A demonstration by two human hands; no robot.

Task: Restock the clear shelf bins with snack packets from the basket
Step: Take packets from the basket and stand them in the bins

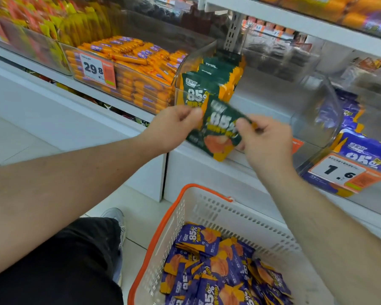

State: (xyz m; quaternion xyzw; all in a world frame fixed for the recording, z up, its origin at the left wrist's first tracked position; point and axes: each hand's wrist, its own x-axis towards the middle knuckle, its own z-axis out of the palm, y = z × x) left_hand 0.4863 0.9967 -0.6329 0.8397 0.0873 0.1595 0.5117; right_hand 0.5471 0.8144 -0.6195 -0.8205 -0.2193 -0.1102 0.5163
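Two hands on one dark-green-and-orange foil snack packet, held tilted in front of the clear plastic shelf bin. Left hand pinches its left edge, fingers curled. Right hand pinches the right edge, thumb on top. Bin holds a row of upright matching green packets. White perforated basket with orange rim below, holding purple-and-orange packets.

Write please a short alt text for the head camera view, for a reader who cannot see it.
Both hands, left hand and right hand, pinch one green snack packet before a clear shelf bin that holds a row of the same green packets. Below stands a white basket with purple packets.
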